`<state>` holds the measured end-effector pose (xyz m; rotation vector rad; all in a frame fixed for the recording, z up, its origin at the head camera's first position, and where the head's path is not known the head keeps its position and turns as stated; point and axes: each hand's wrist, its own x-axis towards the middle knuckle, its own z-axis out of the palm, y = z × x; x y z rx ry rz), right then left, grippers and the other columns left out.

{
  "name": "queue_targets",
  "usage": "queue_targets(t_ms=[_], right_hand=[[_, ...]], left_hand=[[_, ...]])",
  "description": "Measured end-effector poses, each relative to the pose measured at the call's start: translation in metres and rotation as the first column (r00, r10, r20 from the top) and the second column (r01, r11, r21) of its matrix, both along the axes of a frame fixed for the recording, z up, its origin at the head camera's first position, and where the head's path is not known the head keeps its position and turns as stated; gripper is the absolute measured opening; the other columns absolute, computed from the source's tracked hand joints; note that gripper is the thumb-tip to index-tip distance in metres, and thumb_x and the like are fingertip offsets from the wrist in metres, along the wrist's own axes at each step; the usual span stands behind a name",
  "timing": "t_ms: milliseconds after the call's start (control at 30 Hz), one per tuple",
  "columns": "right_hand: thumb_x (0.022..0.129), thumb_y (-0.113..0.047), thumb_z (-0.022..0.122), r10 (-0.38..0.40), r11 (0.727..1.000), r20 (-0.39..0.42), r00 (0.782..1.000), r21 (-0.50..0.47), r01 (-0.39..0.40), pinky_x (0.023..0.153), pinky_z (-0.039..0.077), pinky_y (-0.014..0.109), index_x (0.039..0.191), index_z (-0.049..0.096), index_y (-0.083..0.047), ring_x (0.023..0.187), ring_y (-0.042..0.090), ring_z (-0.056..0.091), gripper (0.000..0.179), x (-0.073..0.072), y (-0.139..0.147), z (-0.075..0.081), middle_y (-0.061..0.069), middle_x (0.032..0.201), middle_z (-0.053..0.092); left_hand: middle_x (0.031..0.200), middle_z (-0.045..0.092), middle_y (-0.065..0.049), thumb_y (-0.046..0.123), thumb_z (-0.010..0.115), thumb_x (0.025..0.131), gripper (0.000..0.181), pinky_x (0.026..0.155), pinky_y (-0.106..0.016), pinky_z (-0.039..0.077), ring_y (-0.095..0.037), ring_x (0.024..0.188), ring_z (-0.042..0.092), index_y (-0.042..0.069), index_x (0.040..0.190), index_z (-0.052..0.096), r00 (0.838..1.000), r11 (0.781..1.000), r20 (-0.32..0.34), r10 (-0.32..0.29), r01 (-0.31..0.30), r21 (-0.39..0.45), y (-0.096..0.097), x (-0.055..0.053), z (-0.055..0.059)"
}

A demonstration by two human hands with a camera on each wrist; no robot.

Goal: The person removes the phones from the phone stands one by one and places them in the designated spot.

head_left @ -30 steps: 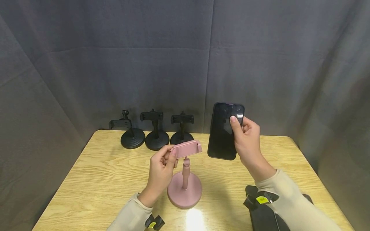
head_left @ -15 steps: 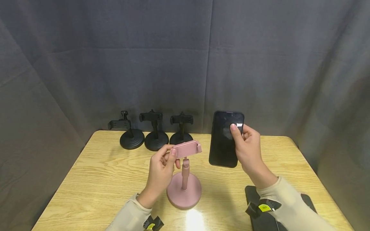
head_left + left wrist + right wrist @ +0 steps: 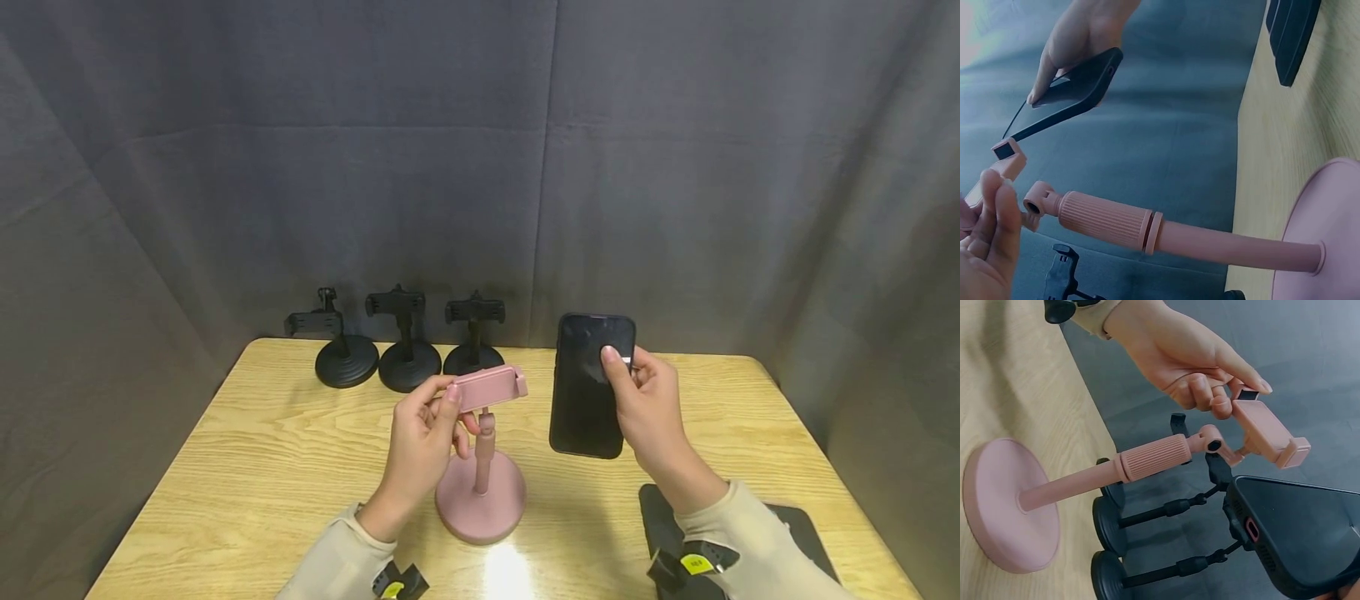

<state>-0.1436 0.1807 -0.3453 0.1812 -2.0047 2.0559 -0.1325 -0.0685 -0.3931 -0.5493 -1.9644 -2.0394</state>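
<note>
A pink phone stand (image 3: 483,475) with a round base stands upright on the wooden table, its clamp tilted at the top. My left hand (image 3: 422,442) pinches the left end of that clamp (image 3: 1266,428) between thumb and fingers. To the right of the stand, my right hand (image 3: 651,417) grips a black smartphone (image 3: 585,408) by its right edge, thumb over the dark screen. The phone hangs upright above the table, apart from the clamp in the head view. In the right wrist view, the phone's charging-port end (image 3: 1252,529) faces the stand.
Three black phone stands (image 3: 408,365) line the back left of the table (image 3: 262,467). A flat black object (image 3: 660,517) lies at the front right, partly under the right forearm. A grey curtain (image 3: 375,183) surrounds the table's back and sides.
My right hand has lowered the smartphone, moving it slightly to the right, to about the clamp's height in the head view. My left hand stays on the pink stand's clamp.
</note>
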Motion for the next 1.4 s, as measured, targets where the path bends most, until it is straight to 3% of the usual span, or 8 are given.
queue_targets(t_ms=[133, 300, 500, 700, 1133, 1400], right_hand=[[0.106, -0.015, 0.053, 0.015, 1.000, -0.012, 1.000, 0.006, -0.014, 0.062, 0.062, 0.026, 0.098, 0.069, -0.014, 0.071, 0.009, 0.076, 0.018, 0.000, 0.003, -0.005, -0.009, 0.078, 0.077], [0.106, -0.013, 0.053, 0.020, 1.000, -0.017, 1.000, 0.003, -0.020, 0.061, 0.062, 0.027, 0.095, 0.069, -0.014, 0.070, 0.009, 0.076, 0.020, 0.003, 0.005, -0.010, -0.009, 0.077, 0.077], [0.106, -0.013, 0.052, 0.035, 0.999, 0.004, 0.999, -0.004, -0.035, 0.062, 0.062, 0.027, 0.099, 0.070, -0.017, 0.071, 0.009, 0.076, 0.020, 0.006, 0.010, -0.017, -0.008, 0.080, 0.078], [0.107, -0.016, 0.051, 0.049, 0.999, 0.022, 0.999, 0.018, -0.049, 0.062, 0.062, 0.027, 0.101, 0.070, -0.021, 0.073, 0.009, 0.076, 0.020, 0.008, 0.018, -0.025, -0.009, 0.081, 0.078], [0.107, -0.018, 0.051, 0.009, 0.999, 0.103, 0.995, 0.045, -0.014, 0.062, 0.062, 0.027, 0.097, 0.070, -0.021, 0.070, 0.009, 0.076, 0.022, 0.022, 0.030, -0.043, -0.010, 0.077, 0.077], [0.108, -0.020, 0.049, 0.012, 0.996, 0.143, 0.990, 0.082, -0.024, 0.063, 0.063, 0.028, 0.104, 0.067, -0.008, 0.072, 0.011, 0.077, 0.022, 0.029, 0.038, -0.057, -0.008, 0.079, 0.078]], left_hand=[[0.066, 0.063, -0.028, 0.010, 0.047, 0.108, 0.025, 0.042, -0.021, 0.049, -0.003, 0.044, 0.057, -0.011, 0.113, 0.060, 1.000, 1.000, -0.003, 0.015, -0.015, 0.009, 0.001, 0.001, 0.000], [0.065, 0.061, -0.028, 0.011, 0.045, 0.109, 0.026, 0.046, -0.026, 0.055, -0.004, 0.044, 0.057, -0.010, 0.109, 0.061, 0.999, 0.999, 0.003, 0.032, -0.032, 0.019, 0.003, -0.001, 0.002], [0.063, 0.059, -0.027, 0.013, 0.043, 0.110, 0.029, 0.045, -0.025, 0.054, -0.004, 0.043, 0.056, -0.009, 0.103, 0.060, 0.999, 0.999, 0.000, 0.035, -0.035, 0.012, 0.005, -0.004, 0.006], [0.066, 0.059, -0.030, 0.016, 0.043, 0.110, 0.031, 0.049, -0.024, 0.056, -0.006, 0.044, 0.058, -0.010, 0.104, 0.060, 1.000, 0.998, 0.000, 0.015, -0.015, 0.068, 0.007, -0.008, 0.014], [0.072, 0.062, -0.033, 0.019, 0.043, 0.110, 0.032, 0.055, -0.027, 0.060, -0.007, 0.048, 0.064, -0.008, 0.109, 0.061, 0.998, 0.994, 0.061, 0.001, -0.008, 0.110, 0.015, -0.017, 0.031], [0.079, 0.066, -0.038, 0.020, 0.043, 0.110, 0.032, 0.058, -0.028, 0.062, -0.008, 0.051, 0.066, -0.006, 0.112, 0.061, 0.994, 0.993, 0.108, -0.010, -0.003, 0.116, 0.020, -0.023, 0.036]])
